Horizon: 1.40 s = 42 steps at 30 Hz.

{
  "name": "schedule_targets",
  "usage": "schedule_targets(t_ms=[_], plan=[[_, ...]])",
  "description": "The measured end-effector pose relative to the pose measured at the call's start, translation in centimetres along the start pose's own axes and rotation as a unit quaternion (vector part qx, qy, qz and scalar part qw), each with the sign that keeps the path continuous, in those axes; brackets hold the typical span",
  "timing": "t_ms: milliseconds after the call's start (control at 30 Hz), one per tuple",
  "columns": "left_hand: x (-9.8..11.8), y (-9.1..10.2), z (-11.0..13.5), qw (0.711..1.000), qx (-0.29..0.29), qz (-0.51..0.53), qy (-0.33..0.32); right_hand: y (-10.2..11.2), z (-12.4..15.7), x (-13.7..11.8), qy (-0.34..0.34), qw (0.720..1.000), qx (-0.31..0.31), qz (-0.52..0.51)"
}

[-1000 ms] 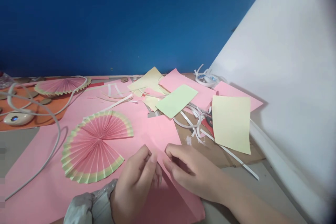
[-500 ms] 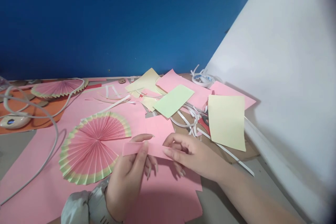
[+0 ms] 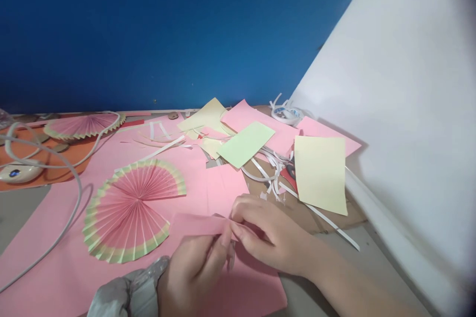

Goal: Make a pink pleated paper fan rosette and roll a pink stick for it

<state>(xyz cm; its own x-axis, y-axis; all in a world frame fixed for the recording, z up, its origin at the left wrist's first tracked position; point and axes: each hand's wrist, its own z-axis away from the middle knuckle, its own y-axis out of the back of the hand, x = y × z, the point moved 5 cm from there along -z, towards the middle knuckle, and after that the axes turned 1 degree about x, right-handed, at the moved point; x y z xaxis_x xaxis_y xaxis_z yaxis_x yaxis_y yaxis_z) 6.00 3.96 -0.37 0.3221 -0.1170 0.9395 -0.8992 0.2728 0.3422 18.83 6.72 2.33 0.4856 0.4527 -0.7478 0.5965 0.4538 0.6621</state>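
Note:
Both of my hands grip a narrow pink paper strip [image 3: 199, 225] above larger pink sheets. My left hand [image 3: 199, 262] is closed, its thumb pressing the strip near the right end. At that same end my right hand [image 3: 266, 235] pinches the paper between thumb and fingers; the exact fold there is hidden. Just left of the hands lies a round pleated paper fan [image 3: 137, 213], pink with a yellow and green rim and an open wedge on its right. Beneath everything spreads a pink paper sheet [image 3: 67, 242].
Behind my hands lie a green paper [image 3: 247, 143], a yellow paper [image 3: 320, 173] and white strips [image 3: 327, 223]. A second pleated fan [image 3: 85, 125] rests at the back left, near a white cable [image 3: 80, 193] and a white device [image 3: 20, 173]. Blue and white walls enclose the table.
My left hand has slid right along the strip and lower, so its thumb now meets my right hand. The strip's left part sticks out further beyond the left hand.

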Motion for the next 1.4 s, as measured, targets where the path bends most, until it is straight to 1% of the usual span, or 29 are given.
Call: schedule_targets(t_ms=[33, 133, 200, 267, 333, 367, 500, 533, 633, 700, 800, 933, 1067, 1167, 1233, 1300, 1400], plan=[[0.0, -0.1, -0.1, 1.0, -0.004, 0.004, 0.013, 0.0, 0.0, -0.1, 0.017, 1.0, 0.006, 0.011], [-0.7, -0.4, -0.4, 0.996, -0.01, 0.004, 0.085, 0.1, 0.1, -0.2, 0.063, 0.996, 0.029, 0.063], [-1.1, -0.6, -0.5, 0.993, -0.011, 0.013, 0.115, 0.0, 0.1, -0.2, 0.08, 0.991, 0.023, 0.101], [-1.3, -0.7, -0.6, 0.993, -0.012, 0.027, 0.118, -0.3, 0.1, 0.0, 0.084, 0.988, 0.004, 0.133], [-1.4, -0.6, -0.6, 0.993, -0.002, 0.029, 0.117, -0.5, 0.2, 0.1, 0.087, 0.983, -0.003, 0.16], [-1.5, -0.6, -0.6, 0.993, -0.002, 0.026, 0.117, -0.6, 0.2, 0.1, 0.093, 0.981, 0.001, 0.173], [-1.6, -0.7, -0.4, 0.993, -0.033, 0.034, 0.112, -1.0, 0.3, -0.2, 0.111, 0.972, 0.022, 0.206], [-1.6, -0.7, -0.3, 0.993, -0.034, 0.038, 0.107, -1.1, 0.3, -0.2, 0.112, 0.972, 0.025, 0.207], [-1.2, -0.5, -0.1, 0.996, -0.008, 0.061, 0.071, -1.3, 0.3, -0.3, 0.111, 0.972, 0.033, 0.203], [-0.8, -0.4, -0.1, 0.995, -0.005, 0.088, 0.047, -1.4, 0.4, -0.3, 0.117, 0.974, 0.033, 0.192], [-0.5, -0.6, -0.2, 0.991, -0.044, 0.12, 0.026, -1.4, 0.6, -0.4, 0.127, 0.979, 0.026, 0.158], [-0.7, -1.0, -0.3, 0.987, -0.098, 0.121, 0.031, -1.2, 0.8, -0.6, 0.133, 0.984, 0.02, 0.118], [-0.4, -1.1, -0.4, 0.987, -0.106, 0.124, 0.005, -1.4, 0.8, -0.8, 0.137, 0.989, -0.026, 0.044], [-0.4, -1.2, -0.3, 0.986, -0.108, 0.124, 0.0, -1.2, 0.7, -0.8, 0.121, 0.992, -0.034, -0.005], [-0.8, -1.1, -0.1, 0.989, -0.097, 0.106, 0.032, -0.8, 0.6, -0.6, 0.084, 0.996, -0.03, -0.03], [-1.4, -1.1, 0.0, 0.99, -0.09, 0.081, 0.073, -0.4, 0.4, -0.2, 0.014, 0.998, -0.029, -0.057], [-1.5, -1.5, 0.3, 0.984, -0.117, 0.092, 0.102, -0.3, 0.5, 0.4, -0.114, 0.986, -0.029, -0.122]])
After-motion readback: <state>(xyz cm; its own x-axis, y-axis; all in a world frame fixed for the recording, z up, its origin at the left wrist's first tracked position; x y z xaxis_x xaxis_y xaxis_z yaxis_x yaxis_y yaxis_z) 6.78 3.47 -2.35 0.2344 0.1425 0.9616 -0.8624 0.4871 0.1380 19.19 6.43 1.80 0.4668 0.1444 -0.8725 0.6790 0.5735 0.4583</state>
